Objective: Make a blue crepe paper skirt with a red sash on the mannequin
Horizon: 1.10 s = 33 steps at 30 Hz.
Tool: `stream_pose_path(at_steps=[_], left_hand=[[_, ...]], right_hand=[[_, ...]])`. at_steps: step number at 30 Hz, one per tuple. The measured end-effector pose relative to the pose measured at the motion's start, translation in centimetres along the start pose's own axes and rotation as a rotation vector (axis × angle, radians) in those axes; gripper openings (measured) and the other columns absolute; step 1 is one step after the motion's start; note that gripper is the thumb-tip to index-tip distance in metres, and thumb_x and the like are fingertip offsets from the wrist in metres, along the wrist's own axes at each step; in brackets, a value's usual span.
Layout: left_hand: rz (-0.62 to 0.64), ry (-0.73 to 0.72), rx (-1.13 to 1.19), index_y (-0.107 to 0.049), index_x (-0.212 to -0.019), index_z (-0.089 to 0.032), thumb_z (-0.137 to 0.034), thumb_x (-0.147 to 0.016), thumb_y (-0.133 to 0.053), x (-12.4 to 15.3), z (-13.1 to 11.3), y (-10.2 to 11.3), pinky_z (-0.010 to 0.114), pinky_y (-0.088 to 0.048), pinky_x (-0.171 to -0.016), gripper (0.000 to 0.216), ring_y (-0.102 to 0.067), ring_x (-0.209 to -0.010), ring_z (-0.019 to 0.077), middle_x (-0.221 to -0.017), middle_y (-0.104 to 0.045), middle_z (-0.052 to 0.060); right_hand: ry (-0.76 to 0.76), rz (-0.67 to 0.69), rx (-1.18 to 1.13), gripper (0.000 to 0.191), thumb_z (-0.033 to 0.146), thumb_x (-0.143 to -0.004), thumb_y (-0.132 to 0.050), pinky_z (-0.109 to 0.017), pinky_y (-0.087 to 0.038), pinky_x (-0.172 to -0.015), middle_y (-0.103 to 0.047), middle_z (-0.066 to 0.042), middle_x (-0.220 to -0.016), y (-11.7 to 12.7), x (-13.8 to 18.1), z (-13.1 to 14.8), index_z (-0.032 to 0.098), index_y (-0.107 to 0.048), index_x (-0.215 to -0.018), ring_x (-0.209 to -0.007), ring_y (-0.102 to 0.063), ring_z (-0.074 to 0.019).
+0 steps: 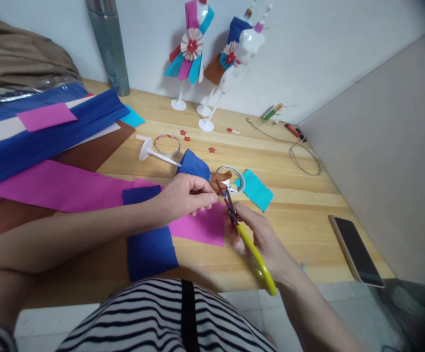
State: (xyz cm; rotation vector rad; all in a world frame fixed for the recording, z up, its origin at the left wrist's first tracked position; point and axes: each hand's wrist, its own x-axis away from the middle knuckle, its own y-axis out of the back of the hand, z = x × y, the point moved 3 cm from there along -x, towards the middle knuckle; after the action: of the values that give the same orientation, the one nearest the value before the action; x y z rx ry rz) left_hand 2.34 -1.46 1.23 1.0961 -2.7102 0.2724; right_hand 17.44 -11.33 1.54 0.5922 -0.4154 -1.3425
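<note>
The step in hand looks like trimming: the left hand (183,198) has thumb and forefinger pinched on what seems a thin pale strip (221,197), too small to tell surely, while the right hand (254,230) curls around yellow-handled metal scissors (254,256), blades parted beside those fingertips. A white plastic stand dressed in blue and brown crepe paper (193,166) lies on its side just beyond. The next cut calls for keeping skin clear of the blades. Bare wooden tabletop (300,210) gives room rightward; magenta paper (201,227) crowds the left, and the table's near edge runs close below
</note>
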Motion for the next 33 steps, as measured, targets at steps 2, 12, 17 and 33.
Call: stream_pose_path(at_steps=[2, 12, 17, 33], left_hand=[[0.0, 0.018, 0.004, -0.062, -0.065, -0.011, -0.013, -0.08, -0.062, 0.0, 0.0, -0.2, 0.018, -0.04, -0.05, 0.015, -0.05, -0.051, 0.0059, -0.058, -0.059, -0.001], [0.02, 0.013, 0.002, -0.062, -0.067, -0.012, -0.017, -0.081, -0.064, 0.0, 0.6, -0.2, 0.02, -0.041, -0.052, 0.015, -0.05, -0.052, 0.0068, -0.058, -0.059, -0.002], [0.018, 0.012, 0.006, -0.062, -0.067, -0.012, -0.019, -0.081, -0.065, 0.0, 0.8, -0.2, 0.02, -0.041, -0.052, 0.016, -0.05, -0.052, 0.0068, -0.058, -0.059, -0.002], [-0.089, 0.026, 0.019, -0.059, -0.064, -0.012, -0.015, -0.079, -0.058, -1.5, 1.6, 1.4, 0.017, -0.038, -0.047, 0.015, -0.049, -0.049, 0.0055, -0.056, -0.056, -0.003]], right_hand=[[0.002, -0.007, -0.006, 0.028, 0.045, -0.088, -0.059, -0.028, -0.037, -0.057, -0.053, 0.0, -0.075, -0.2, -0.1, 0.0, 0.022, -0.046, -0.08, -0.064, -0.045, -0.0156], [-0.039, -0.018, 0.019, 0.033, 0.049, -0.085, -0.062, -0.028, -0.034, -0.056, -0.047, 0.002, -0.069, -0.2, 0.1, -0.3, 0.022, -0.047, -0.076, -0.061, -0.044, -0.0147], [-0.064, -0.014, 0.029, 0.034, 0.052, -0.085, -0.061, -0.028, -0.035, -0.055, -0.047, 0.002, -0.067, -0.3, 0.2, -0.5, 0.021, -0.049, -0.077, -0.06, -0.044, -0.0148], [0.075, -0.081, 0.624, 0.024, 0.03, -0.084, -0.061, -0.03, -0.048, -0.059, -0.061, -0.007, -0.083, 3.0, 2.1, -2.3, 0.017, -0.061, -0.104, -0.068, -0.061, -0.0199]])
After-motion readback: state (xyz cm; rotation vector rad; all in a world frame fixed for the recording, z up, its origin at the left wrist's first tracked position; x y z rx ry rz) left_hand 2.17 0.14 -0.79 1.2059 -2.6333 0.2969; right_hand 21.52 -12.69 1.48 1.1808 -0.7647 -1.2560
